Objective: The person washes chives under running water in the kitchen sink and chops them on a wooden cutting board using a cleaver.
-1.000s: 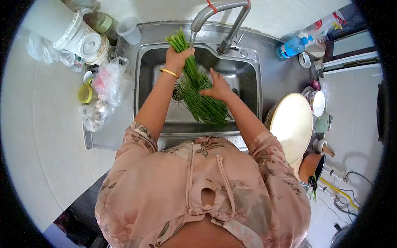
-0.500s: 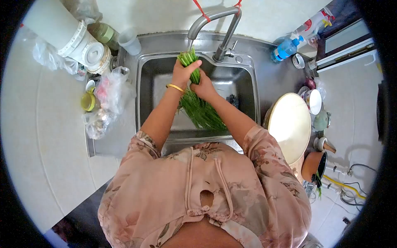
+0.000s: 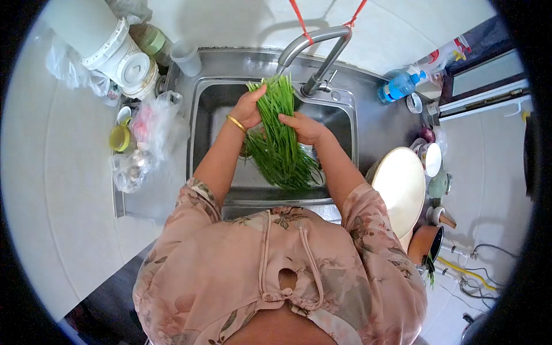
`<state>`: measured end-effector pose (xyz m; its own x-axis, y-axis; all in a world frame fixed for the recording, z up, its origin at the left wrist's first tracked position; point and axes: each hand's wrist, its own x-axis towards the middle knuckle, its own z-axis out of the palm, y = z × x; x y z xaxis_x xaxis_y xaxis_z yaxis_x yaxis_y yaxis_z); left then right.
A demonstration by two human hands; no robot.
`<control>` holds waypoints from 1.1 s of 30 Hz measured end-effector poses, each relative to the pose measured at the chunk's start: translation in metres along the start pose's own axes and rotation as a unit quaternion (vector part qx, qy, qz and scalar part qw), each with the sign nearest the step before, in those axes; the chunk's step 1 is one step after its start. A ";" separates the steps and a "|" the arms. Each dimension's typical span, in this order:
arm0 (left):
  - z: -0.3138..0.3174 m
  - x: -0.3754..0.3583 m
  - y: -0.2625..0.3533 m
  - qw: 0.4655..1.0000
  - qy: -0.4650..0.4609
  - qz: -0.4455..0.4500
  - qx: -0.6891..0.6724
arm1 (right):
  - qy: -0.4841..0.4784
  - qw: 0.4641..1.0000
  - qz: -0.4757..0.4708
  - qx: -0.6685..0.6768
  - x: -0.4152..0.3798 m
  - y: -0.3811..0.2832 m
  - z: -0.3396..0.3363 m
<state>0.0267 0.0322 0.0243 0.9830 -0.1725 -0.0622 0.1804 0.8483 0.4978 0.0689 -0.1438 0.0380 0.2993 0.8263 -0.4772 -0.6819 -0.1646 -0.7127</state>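
A spread bunch of garlic chives (image 3: pixel 280 135), long and flat-leaved, hangs over the sink (image 3: pixel 339 199), with its cut pale ends toward the faucet (image 3: pixel 310 41) and its leaf tips toward me. My left hand (image 3: pixel 248 108), a gold bangle at its wrist, grips the left side near the cut ends, thumb on top. On the other side, my right hand (image 3: pixel 307 127) clasps the bunch a little lower, thumb over the stems. The fingers beneath are hidden by the leaves. The spout ends just above the cut ends.
Plastic bags (image 3: pixel 152 123), a clear cup (image 3: pixel 186 58) and white tubs (image 3: pixel 137 69) line the left counter. To the right are a blue soap bottle (image 3: pixel 399 87), a large cream basin (image 3: pixel 401 190), bowls (image 3: pixel 430 158) and a brown pot (image 3: pixel 424 244).
The tightly gathered chives have fanned out into a wider, flatter bunch. My hands have moved apart, the right one shifting right and slightly down. The camera view has tilted a little.
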 end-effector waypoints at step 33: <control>-0.096 -0.031 -0.056 0.962 0.261 -0.037 0.076 | 0.190 0.788 -0.060 -0.583 0.033 0.083 0.014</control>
<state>-0.0105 0.0379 -0.0848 0.8575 0.0790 -0.5084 0.2827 0.7533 0.5939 0.0125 -0.1225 -0.0298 0.6442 0.6888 -0.3326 0.3756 -0.6636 -0.6469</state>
